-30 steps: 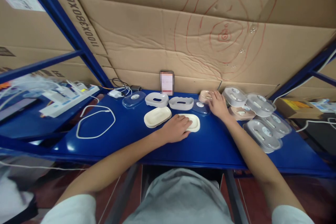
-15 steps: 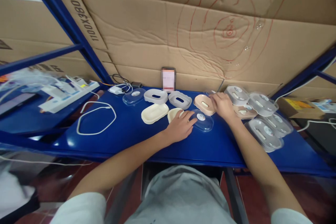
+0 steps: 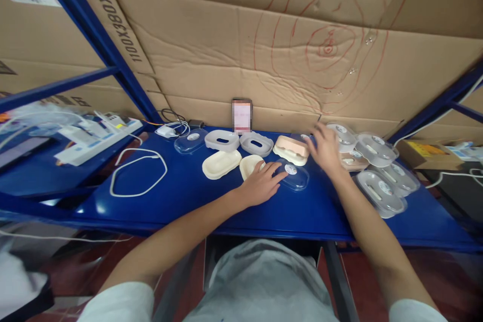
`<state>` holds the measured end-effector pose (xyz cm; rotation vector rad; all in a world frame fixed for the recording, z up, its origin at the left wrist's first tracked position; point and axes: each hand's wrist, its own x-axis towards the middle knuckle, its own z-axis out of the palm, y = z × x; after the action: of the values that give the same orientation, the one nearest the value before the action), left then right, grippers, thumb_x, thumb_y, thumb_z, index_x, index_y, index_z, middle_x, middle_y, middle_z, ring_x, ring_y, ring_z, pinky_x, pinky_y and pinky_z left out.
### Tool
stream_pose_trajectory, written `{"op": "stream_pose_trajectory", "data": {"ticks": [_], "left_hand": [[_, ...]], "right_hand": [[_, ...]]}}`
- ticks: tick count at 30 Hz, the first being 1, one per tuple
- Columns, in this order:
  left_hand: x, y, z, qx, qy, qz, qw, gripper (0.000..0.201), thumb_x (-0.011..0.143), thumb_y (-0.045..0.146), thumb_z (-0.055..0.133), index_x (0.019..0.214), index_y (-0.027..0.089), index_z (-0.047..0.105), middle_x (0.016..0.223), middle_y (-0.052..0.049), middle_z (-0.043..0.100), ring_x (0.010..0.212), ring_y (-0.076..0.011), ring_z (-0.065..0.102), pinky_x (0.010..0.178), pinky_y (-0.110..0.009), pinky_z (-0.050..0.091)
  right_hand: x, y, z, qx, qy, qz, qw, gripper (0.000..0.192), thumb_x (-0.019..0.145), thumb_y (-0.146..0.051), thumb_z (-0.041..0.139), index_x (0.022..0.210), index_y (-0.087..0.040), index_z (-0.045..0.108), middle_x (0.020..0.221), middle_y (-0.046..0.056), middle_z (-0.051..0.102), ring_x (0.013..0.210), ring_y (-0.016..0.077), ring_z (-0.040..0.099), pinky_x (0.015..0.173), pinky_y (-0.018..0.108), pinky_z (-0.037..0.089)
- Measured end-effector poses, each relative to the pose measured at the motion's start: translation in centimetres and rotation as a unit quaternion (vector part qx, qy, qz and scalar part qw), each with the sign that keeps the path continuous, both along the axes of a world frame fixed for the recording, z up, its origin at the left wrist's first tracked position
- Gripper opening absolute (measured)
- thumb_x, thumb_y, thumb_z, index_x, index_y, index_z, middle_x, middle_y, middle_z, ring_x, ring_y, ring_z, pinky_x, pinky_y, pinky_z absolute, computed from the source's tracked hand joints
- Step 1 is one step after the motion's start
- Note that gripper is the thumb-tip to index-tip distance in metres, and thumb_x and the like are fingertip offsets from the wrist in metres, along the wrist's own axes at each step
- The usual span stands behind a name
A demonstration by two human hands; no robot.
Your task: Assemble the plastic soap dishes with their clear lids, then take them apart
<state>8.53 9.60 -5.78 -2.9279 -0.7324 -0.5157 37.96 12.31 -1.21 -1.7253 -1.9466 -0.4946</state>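
Note:
My left hand lies flat over a cream oval dish and covers part of it. Its fingertips reach the edge of a clear plastic lid with a round sticker. Fingers apart, my right hand is beside a peach soap-box piece that sits tilted on a cream piece. Whether its fingertips touch them I cannot tell. Another clear lid is partly hidden behind that hand. To the left are a cream oval dish and two grey oval pieces with slots, one grey piece beside another.
Several lidded soap boxes are grouped at the right of the blue table. A phone leans on the cardboard backing. Farther left are a clear lid, a white cable loop and a power strip.
The peach piece, which lay face up, now shows its side above a cream piece. My right hand has moved off it slightly to the right, fingers spreading. My left hand has hardly moved.

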Motion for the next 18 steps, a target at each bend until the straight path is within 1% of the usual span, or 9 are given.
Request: {"op": "stream_pose_trajectory", "data": {"ticks": [2, 3, 5, 7, 9, 11, 13, 16, 18], "left_hand": [[0.0, 0.0, 0.0, -0.003, -0.001, -0.003, 1.000, 0.043, 0.109, 0.025, 0.048, 0.152, 0.022, 0.056, 0.158, -0.019, 0.053, 0.142, -0.0344, 0.054, 0.120, -0.060, 0.039], [0.0, 0.1, 0.0, -0.005, -0.001, -0.004, 1.000, 0.043, 0.109, 0.025, 0.048, 0.151, 0.022, 0.056, 0.157, -0.019, 0.054, 0.142, -0.0345, 0.054, 0.119, -0.060, 0.039], [0.0, 0.1, 0.1, -0.007, -0.004, -0.005, 1.000, 0.043, 0.109, 0.025, 0.048, 0.151, 0.022, 0.057, 0.155, -0.019, 0.055, 0.142, -0.0346, 0.054, 0.119, -0.060, 0.039], [-0.1, 0.1, 0.2, -0.010, -0.006, -0.005, 1.000, 0.042, 0.109, 0.025, 0.048, 0.150, 0.023, 0.057, 0.155, -0.019, 0.054, 0.143, -0.0344, 0.054, 0.119, -0.059, 0.039], [-0.2, 0.2, 0.3, -0.014, -0.008, -0.004, 1.000, 0.042, 0.109, 0.026, 0.050, 0.150, 0.022, 0.057, 0.156, -0.019, 0.054, 0.143, -0.0343, 0.053, 0.119, -0.059, 0.039], [-0.2, 0.2, 0.4, -0.018, -0.009, -0.002, 1.000, 0.043, 0.108, 0.027, 0.051, 0.150, 0.022, 0.058, 0.157, -0.019, 0.053, 0.143, -0.0343, 0.053, 0.119, -0.058, 0.039], [-0.3, 0.3, 0.3, -0.023, -0.010, -0.001, 1.000, 0.043, 0.108, 0.027, 0.052, 0.150, 0.022, 0.058, 0.157, -0.019, 0.053, 0.143, -0.0344, 0.053, 0.120, -0.058, 0.039], [-0.3, 0.4, 0.2, -0.029, -0.012, -0.003, 1.000, 0.043, 0.108, 0.027, 0.052, 0.150, 0.022, 0.058, 0.157, -0.019, 0.052, 0.144, -0.0348, 0.053, 0.120, -0.060, 0.039], [-0.3, 0.5, 0.2, -0.032, -0.013, -0.006, 0.999, 0.043, 0.107, 0.027, 0.053, 0.150, 0.021, 0.058, 0.157, -0.020, 0.053, 0.144, -0.0352, 0.053, 0.120, -0.060, 0.039]], "right_hand": [[2.1, -0.3, 0.5, 0.056, 0.009, -0.101, 0.993, 0.059, 0.107, -0.052, 0.048, 0.154, -0.016, 0.055, 0.168, 0.026, 0.041, 0.154, 0.0453, 0.038, 0.121, 0.069, 0.028], [3.3, -0.4, 0.5, 0.067, 0.016, -0.154, 0.986, 0.064, 0.104, -0.054, 0.053, 0.155, -0.015, 0.053, 0.169, 0.028, 0.039, 0.153, 0.0480, 0.037, 0.119, 0.073, 0.028], [5.3, -0.6, 0.5, 0.038, 0.036, -0.229, 0.972, 0.067, 0.100, -0.054, 0.059, 0.154, -0.014, 0.053, 0.162, 0.031, 0.046, 0.147, 0.0506, 0.044, 0.114, 0.075, 0.033], [6.6, -0.6, 0.4, -0.002, 0.066, -0.253, 0.965, 0.063, 0.099, -0.052, 0.060, 0.148, -0.013, 0.060, 0.149, 0.030, 0.058, 0.137, 0.0500, 0.053, 0.110, 0.072, 0.039], [6.7, -0.3, 0.5, 0.002, 0.108, -0.201, 0.974, 0.058, 0.098, -0.051, 0.059, 0.142, -0.013, 0.066, 0.141, 0.028, 0.065, 0.133, 0.0491, 0.057, 0.110, 0.071, 0.041], [5.7, 0.1, 0.5, 0.024, 0.147, -0.102, 0.983, 0.057, 0.099, -0.052, 0.056, 0.140, -0.014, 0.068, 0.141, 0.025, 0.066, 0.135, 0.0457, 0.057, 0.114, 0.067, 0.041], [4.1, 0.6, 0.2, 0.022, 0.168, -0.012, 0.985, 0.054, 0.099, -0.053, 0.058, 0.137, -0.018, 0.070, 0.142, 0.020, 0.068, 0.135, 0.0392, 0.060, 0.118, 0.058, 0.044], [1.6, 1.4, -0.9, -0.002, 0.190, 0.044, 0.981, 0.052, 0.098, -0.060, 0.061, 0.130, -0.022, 0.073, 0.138, 0.014, 0.073, 0.127, 0.0317, 0.067, 0.112, 0.047, 0.052], [0.7, 1.9, -1.7, -0.011, 0.213, 0.053, 0.976, 0.056, 0.101, -0.067, 0.054, 0.128, -0.021, 0.073, 0.131, 0.013, 0.076, 0.118, 0.0293, 0.071, 0.103, 0.045, 0.057]]}}
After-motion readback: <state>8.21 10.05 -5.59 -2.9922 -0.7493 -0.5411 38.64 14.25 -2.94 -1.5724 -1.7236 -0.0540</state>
